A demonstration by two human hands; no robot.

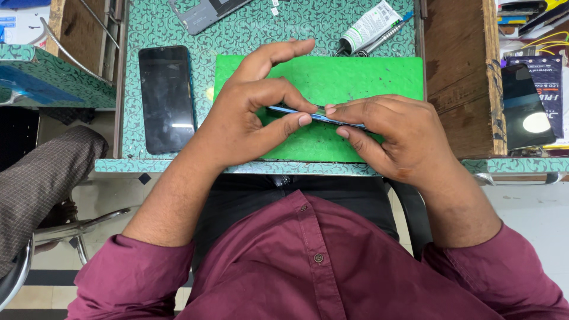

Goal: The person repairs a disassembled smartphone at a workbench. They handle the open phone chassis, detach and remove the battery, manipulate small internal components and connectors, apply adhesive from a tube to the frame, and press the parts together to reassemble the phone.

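While both hands meet over the green mat (355, 77), the left hand (246, 118) and the right hand (391, 133) pinch a thin blue phone (317, 116) edge-on between fingertips, just above the mat. Judging by that grip, the work on its edge looks underway, not finished. Fingers hide most of the phone, so any gap along its edge cannot be made out. Farther off, on the counter (249, 29), lie a dark screen panel (167, 98), a glue tube (370, 25) and a grey frame (204, 13), partly cut off.

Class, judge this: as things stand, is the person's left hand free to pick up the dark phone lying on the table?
Probably not at once: the left hand and right hand both pinch the thin blue phone. Nothing lies between it and the dark phone beside it.
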